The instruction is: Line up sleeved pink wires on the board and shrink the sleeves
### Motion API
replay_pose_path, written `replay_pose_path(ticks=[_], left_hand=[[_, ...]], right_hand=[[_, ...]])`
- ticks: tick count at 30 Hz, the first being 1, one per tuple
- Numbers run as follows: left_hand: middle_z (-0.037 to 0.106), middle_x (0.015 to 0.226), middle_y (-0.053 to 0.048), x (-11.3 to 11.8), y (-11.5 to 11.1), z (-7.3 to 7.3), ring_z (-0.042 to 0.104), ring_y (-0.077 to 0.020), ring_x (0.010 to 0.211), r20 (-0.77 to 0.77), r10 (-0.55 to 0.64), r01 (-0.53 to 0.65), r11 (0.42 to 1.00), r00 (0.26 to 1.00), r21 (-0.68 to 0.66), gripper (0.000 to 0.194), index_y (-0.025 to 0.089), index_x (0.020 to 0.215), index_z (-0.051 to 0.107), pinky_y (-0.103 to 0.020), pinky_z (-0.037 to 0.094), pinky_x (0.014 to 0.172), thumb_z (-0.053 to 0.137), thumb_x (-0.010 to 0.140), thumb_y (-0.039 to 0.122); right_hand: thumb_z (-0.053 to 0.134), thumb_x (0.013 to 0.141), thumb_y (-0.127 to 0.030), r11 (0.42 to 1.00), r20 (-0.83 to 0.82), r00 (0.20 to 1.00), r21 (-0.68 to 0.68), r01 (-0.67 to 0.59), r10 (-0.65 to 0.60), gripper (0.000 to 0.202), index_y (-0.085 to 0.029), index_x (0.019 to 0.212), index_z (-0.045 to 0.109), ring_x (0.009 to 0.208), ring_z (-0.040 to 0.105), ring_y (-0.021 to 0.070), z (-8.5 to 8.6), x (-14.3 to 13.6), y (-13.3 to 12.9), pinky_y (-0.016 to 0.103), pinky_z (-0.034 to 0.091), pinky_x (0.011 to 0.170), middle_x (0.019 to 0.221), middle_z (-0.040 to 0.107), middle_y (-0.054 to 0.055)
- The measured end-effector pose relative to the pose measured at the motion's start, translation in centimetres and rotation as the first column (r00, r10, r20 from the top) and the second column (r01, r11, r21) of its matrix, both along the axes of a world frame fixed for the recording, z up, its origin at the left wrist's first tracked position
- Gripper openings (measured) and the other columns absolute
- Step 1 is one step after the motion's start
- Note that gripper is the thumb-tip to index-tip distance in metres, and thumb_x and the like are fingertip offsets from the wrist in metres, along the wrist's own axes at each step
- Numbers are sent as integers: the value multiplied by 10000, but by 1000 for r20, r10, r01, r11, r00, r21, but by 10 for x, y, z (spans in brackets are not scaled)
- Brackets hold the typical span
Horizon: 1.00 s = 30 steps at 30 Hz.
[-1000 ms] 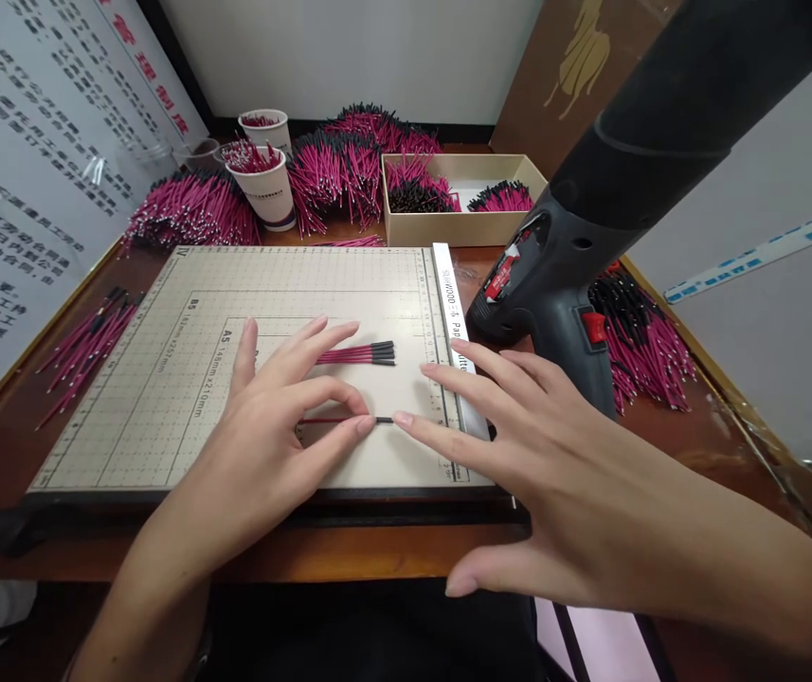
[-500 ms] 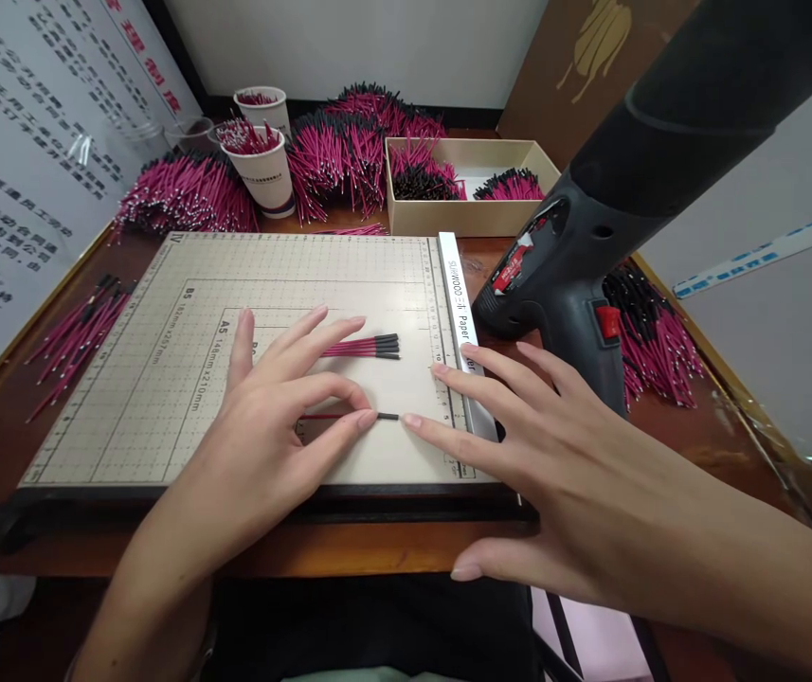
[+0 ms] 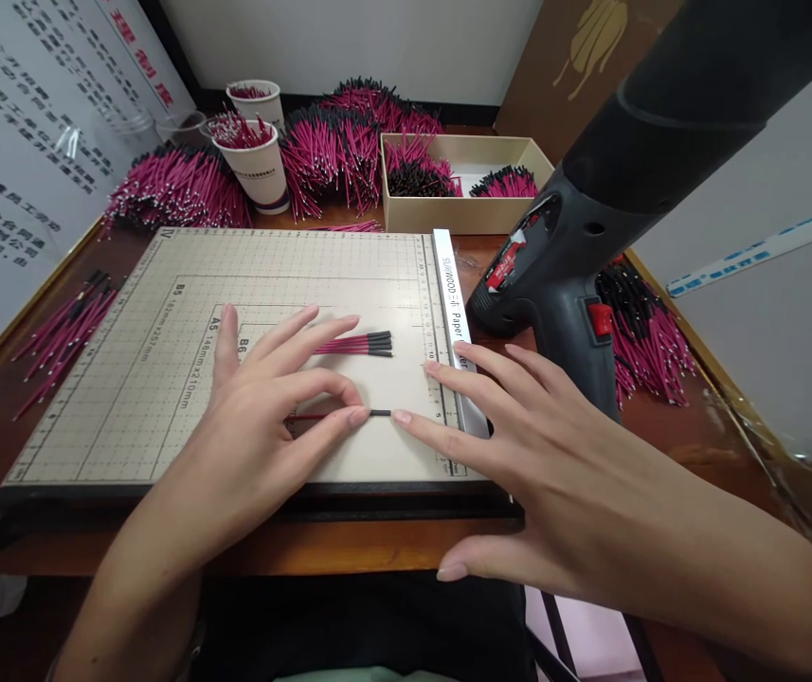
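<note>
Left hand (image 3: 263, 417) pinches single wire (image 3: 349, 414) on cutter board (image 3: 164, 379); right hand (image 3: 519, 445), grip spread, touches its black tip. Advise keeping the wire flat, square to grid.

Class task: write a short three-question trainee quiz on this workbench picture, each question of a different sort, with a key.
1. True or false: the left hand pins a single wire to the cutting board.
2. Multiple choice: the right hand is A) gripping the heat gun, B) fingertip at the wire's black end, C) inside the cardboard box.
3. Fill in: a small wire bundle lies on the ____.

Key: 1 true; 2 B; 3 cutting board.
</note>
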<state>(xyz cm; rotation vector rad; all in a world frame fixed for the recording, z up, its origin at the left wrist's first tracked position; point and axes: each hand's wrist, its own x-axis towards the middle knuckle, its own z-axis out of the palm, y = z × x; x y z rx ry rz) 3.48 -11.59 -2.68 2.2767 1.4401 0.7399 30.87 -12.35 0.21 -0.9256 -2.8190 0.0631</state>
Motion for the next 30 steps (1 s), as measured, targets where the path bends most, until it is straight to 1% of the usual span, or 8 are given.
replay_pose_path(ticks=[5, 8, 11, 18, 24, 30], left_hand=[[627, 1549, 91, -1, 1, 0, 411, -315, 1591, -1, 3, -3, 1000, 1000, -25, 236, 329, 867, 733, -735, -127, 1299, 599, 1028, 437], [627, 1550, 83, 0, 0, 0, 411, -317, 1590, 4, 6, -6, 999, 1000, -33, 244, 328, 865, 738, -730, -128, 1300, 596, 1026, 445], [635, 1541, 83, 0, -1, 0, 420, -316, 1584, 10, 8, -8, 999, 1000, -36, 246, 328, 857, 739, -726, -130, 1302, 597, 1019, 448], [626, 1551, 72, 1, 0, 1, 406, -318, 1593, -20, 24, -25, 999, 1000, -43, 281, 311, 847, 742, -684, -133, 1324, 581, 1023, 459], [637, 1537, 73, 1, 1, 3, 415, -347, 1585, -12, 13, -14, 999, 1000, -47, 244, 321, 854, 743, -738, -120, 1307, 595, 1009, 438], [649, 1523, 76, 2, 1, 3, 415, -339, 1586, -5, 17, -17, 999, 1000, -45, 228, 318, 845, 734, -741, -116, 1307, 598, 1004, 410]], right_hand=[[601, 948, -768, 1000, 1, 1000, -11, -9, 9, 794, -239, 1540, 607, 1434, 503, 466, 1, 1, 1, 735, 497, 1069, 1540, 568, 185], [588, 958, -761, 1000, 5, 1000, -6, -15, 15, 785, -240, 1545, 601, 1438, 502, 463, 1, 1, 1, 749, 485, 1075, 1543, 564, 189], [605, 948, -762, 1000, 6, 1000, -3, -8, 8, 796, -237, 1546, 600, 1441, 498, 464, 0, 2, 1, 736, 492, 1073, 1548, 559, 195], [590, 952, -770, 1000, 12, 1000, 9, 8, -8, 794, -251, 1553, 594, 1455, 494, 456, -1, 0, -1, 737, 468, 1107, 1555, 557, 185], [546, 966, -784, 1000, 21, 1000, 9, 13, -13, 787, -248, 1539, 611, 1455, 499, 454, 0, -1, -2, 730, 457, 1125, 1555, 561, 180], [544, 953, -804, 1000, 17, 1000, 23, 11, -11, 805, -247, 1530, 619, 1443, 511, 461, 0, -2, -2, 725, 455, 1129, 1538, 573, 181]])
